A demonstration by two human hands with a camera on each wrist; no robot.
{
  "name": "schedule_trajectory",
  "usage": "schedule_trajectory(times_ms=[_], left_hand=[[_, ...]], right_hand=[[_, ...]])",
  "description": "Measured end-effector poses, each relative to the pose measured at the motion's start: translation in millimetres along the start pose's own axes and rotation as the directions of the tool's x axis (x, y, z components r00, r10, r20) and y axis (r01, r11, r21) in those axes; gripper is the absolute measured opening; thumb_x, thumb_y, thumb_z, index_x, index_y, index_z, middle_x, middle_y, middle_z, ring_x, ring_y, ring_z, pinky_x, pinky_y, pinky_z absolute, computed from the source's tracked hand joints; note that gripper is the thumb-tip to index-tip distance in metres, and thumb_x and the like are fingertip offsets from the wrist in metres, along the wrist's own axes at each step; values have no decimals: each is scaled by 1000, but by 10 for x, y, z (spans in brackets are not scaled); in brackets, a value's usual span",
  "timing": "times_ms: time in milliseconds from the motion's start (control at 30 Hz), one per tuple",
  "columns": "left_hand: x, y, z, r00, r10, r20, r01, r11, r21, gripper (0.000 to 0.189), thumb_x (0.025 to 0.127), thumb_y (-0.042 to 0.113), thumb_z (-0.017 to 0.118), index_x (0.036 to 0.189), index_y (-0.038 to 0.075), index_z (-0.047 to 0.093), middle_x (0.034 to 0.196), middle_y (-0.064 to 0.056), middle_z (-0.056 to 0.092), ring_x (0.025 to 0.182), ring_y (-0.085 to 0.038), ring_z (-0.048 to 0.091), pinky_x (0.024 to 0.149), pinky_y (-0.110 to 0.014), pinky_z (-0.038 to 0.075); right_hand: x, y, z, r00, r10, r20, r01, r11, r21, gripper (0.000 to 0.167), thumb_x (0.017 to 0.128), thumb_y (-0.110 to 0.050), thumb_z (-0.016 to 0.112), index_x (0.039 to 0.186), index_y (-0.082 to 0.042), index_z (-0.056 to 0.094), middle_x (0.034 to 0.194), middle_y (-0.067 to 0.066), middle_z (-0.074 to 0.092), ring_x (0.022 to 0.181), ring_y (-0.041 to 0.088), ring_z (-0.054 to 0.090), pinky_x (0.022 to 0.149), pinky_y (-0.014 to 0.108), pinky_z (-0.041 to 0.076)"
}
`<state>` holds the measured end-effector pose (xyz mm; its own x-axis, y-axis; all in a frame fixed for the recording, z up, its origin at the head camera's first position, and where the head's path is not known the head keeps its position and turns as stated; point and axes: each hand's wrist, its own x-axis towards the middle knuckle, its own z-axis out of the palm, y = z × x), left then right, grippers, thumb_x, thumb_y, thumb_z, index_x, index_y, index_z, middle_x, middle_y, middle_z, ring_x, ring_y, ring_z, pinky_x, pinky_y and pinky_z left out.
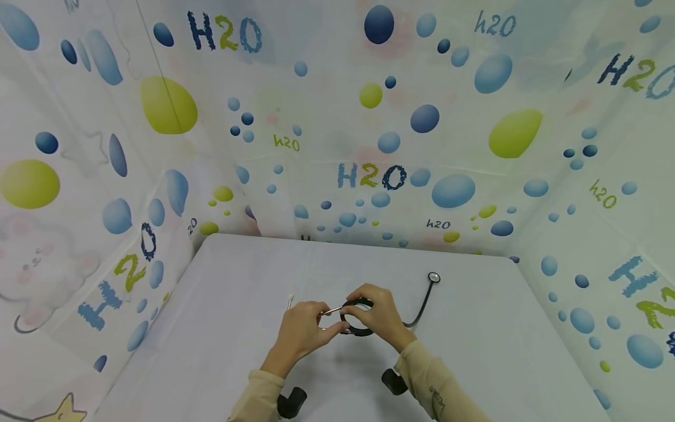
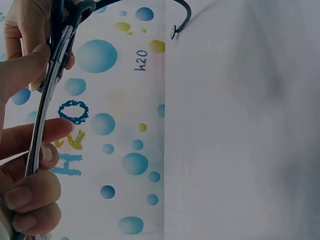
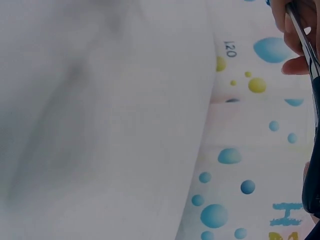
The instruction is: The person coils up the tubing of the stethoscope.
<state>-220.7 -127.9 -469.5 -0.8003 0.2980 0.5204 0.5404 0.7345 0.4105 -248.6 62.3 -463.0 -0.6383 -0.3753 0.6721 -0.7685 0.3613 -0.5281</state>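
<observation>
A stethoscope with black tubing (image 1: pixel 364 332) is held up between both hands above the white table. My left hand (image 1: pixel 302 329) grips its metal ear tubes (image 2: pixel 44 107), and one pale ear tip (image 1: pixel 290 299) sticks out beyond the fingers. In the left wrist view, fingers curl round the lower part of the metal. My right hand (image 1: pixel 381 315) pinches the black tubing where it bends into a loop near the metal. From there the tube runs right to the round chest piece (image 1: pixel 433 277). Only a slice of the stethoscope shows at the right wrist view's edge.
The white table (image 1: pixel 232 281) spreads under the hands. Behind and beside it hang walls of printed sheet (image 1: pixel 316 117) with blue and green spots and H2O lettering. Black camera mounts (image 1: pixel 292 403) sit at both wrists, by beige sleeves (image 1: pixel 437 381).
</observation>
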Motion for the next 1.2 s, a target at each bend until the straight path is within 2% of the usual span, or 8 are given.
schedule_trajectory(times_ms=[200, 433, 733, 900, 1033, 1200], left_hand=[[-25, -1, -4, 999, -34, 2, 34, 999, 11, 42, 71, 54, 74, 68, 12, 69, 52, 8, 50, 46, -2, 42, 43, -17, 34], [-46, -10, 4, 1000, 3, -10, -2, 999, 45, 43, 70, 54, 75, 63, 13, 66, 56, 6, 58, 47, -5, 49, 44, -17, 37], [-63, 0, -25, 1000, 27, -1, -27, 995, 98, 43, 67, 55, 76, 64, 13, 68, 58, 7, 61, 50, -8, 53, 45, -19, 38], [-56, -6, -35, 999, 36, -19, -34, 993, 109, 43, 67, 55, 77, 63, 13, 66, 56, 6, 60, 48, -7, 50, 45, -18, 37], [-37, -2, -49, 999, 43, -30, -40, 995, 91, 42, 66, 54, 78, 63, 14, 66, 55, 7, 58, 47, -5, 48, 45, -17, 36], [-30, 5, -77, 999, 20, -26, -19, 998, 60, 40, 65, 51, 80, 65, 13, 67, 54, 7, 55, 48, -3, 45, 46, -17, 36]], right_hand=[[4, -21, -13, 999, -6, 35, 6, 1000, 2, 16, 71, -4, 80, 83, -1, 69, 80, 5, 68, 73, 16, 65, 68, 23, 53], [-2, 4, -103, 989, 38, 141, -42, 999, 24, 7, 82, -4, 71, 89, -4, 71, 84, 6, 69, 75, 14, 65, 67, 22, 52], [-26, 63, -325, 964, 192, 185, -195, 981, -1, 9, 86, -8, 68, 91, -2, 72, 87, 8, 70, 73, 14, 65, 65, 24, 52], [-62, 101, -385, 956, 248, 154, -249, 968, -13, 9, 85, -3, 67, 92, 1, 71, 82, 9, 69, 64, 18, 62, 58, 24, 50], [-33, -46, -445, 945, 288, 154, -293, 956, 10, 9, 85, 3, 65, 92, 6, 69, 81, 15, 68, 63, 24, 63, 57, 26, 50], [-51, -186, -476, 924, 342, 170, -349, 937, 12, 12, 87, 3, 61, 96, 9, 68, 84, 17, 68, 66, 29, 63, 60, 25, 51]])
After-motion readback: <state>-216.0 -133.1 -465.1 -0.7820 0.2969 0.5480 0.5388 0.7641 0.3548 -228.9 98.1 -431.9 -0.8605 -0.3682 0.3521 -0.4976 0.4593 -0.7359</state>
